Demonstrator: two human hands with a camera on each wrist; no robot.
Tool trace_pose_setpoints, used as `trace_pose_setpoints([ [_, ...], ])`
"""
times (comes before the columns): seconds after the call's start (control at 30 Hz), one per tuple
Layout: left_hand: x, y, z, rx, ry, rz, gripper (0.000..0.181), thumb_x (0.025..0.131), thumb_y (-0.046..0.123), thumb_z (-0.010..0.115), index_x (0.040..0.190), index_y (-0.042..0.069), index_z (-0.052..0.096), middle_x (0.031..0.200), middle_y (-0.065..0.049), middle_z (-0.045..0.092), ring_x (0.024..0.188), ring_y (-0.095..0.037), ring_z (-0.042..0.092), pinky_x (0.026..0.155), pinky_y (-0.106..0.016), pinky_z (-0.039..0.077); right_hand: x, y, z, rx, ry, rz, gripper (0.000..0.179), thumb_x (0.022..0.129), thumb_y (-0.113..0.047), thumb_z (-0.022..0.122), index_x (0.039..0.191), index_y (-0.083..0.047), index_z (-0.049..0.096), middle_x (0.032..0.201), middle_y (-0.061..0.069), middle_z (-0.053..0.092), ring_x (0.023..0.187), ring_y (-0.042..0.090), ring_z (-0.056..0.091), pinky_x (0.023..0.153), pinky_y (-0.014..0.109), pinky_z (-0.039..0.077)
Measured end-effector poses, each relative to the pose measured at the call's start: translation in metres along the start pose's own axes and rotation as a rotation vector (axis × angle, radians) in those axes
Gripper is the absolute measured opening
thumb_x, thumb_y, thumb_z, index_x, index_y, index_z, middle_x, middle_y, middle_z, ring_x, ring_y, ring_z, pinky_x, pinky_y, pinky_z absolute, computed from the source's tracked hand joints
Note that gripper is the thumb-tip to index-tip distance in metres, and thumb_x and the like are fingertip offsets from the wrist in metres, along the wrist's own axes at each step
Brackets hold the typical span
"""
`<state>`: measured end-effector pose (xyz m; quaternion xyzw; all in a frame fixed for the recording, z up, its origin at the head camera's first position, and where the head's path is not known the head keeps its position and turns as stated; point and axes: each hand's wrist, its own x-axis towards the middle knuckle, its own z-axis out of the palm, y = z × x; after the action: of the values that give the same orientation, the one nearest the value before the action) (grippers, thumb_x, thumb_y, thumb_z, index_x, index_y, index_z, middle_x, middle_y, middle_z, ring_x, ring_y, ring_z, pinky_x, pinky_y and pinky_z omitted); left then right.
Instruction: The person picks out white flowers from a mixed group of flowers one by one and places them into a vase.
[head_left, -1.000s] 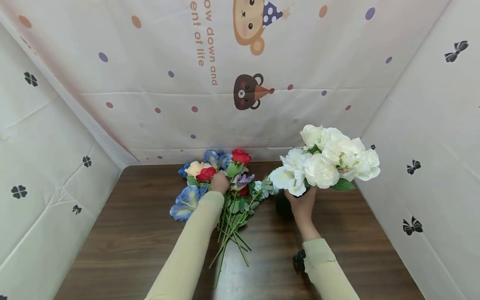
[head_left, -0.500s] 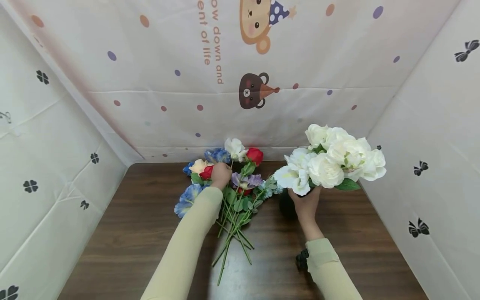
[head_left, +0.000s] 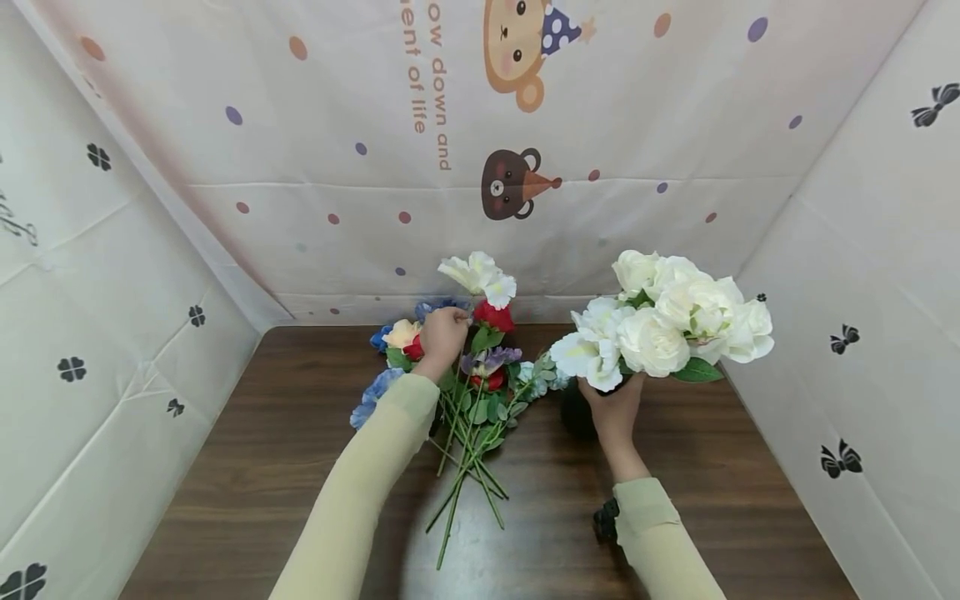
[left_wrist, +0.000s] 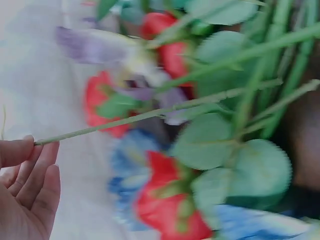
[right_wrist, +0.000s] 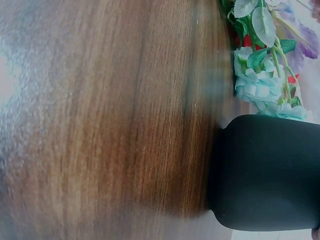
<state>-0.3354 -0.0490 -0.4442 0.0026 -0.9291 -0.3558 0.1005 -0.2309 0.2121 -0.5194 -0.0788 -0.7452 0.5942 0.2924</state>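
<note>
Above the pile of flowers, my left hand (head_left: pixel 444 337) pinches the stem of a white flower (head_left: pixel 480 275) between thumb and fingertips. In the left wrist view that thin green stem (left_wrist: pixel 100 128) runs from the fingertips across the other flowers. My right hand (head_left: pixel 617 412) grips a black vase (right_wrist: pixel 270 172) near its top; the vase stands upright on the table. White flowers (head_left: pixel 675 317) with green leaves fill the vase and hide its mouth. Beneath my left hand lie red roses (head_left: pixel 493 317), a purple flower (head_left: pixel 490 360) and blue flowers (head_left: pixel 375 396).
Crossed green stems (head_left: pixel 465 483) from the pile point toward the front of the brown wooden table (head_left: pixel 262 467). Pale blue flowers (right_wrist: pixel 260 85) lie close beside the vase. Patterned cloth (head_left: pixel 337 250) rises along the back and both sides.
The white flower has come up out of the pile, lifted by my left hand, and now stands above the red rose. My right hand keeps its grip on the vase.
</note>
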Motion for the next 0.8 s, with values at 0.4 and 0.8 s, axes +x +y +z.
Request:
trace_pose_setpoints([
  [0.4, -0.026, 0.067, -0.031, -0.246, 0.174, 0.275, 0.018, 0.098, 0.018, 0.069, 0.107, 0.007, 0.08, 0.099, -0.011, 0.081, 0.079, -0.025, 0.076, 0.057, -0.029, 0.05, 0.002, 0.003, -0.002, -0.028, 0.001, 0.025, 0.1, 0.085, -0.002, 0.08, 0.162, -0.012, 0.018, 0.163, 0.019, 0.03, 0.155, 0.034, 0.028, 0.128, 0.054, 0.022],
  [0.8, -0.065, 0.116, -0.028, -0.454, 0.12, 0.399, 0.017, 0.094, 0.015, 0.074, 0.091, 0.0, 0.08, 0.079, -0.015, 0.078, 0.066, -0.024, 0.073, 0.058, -0.021, 0.051, 0.003, 0.005, 0.0, 0.013, 0.007, -0.004, 0.098, 0.084, 0.0, 0.081, 0.16, -0.011, 0.021, 0.16, 0.015, 0.035, 0.152, 0.031, 0.032, 0.127, 0.052, 0.023],
])
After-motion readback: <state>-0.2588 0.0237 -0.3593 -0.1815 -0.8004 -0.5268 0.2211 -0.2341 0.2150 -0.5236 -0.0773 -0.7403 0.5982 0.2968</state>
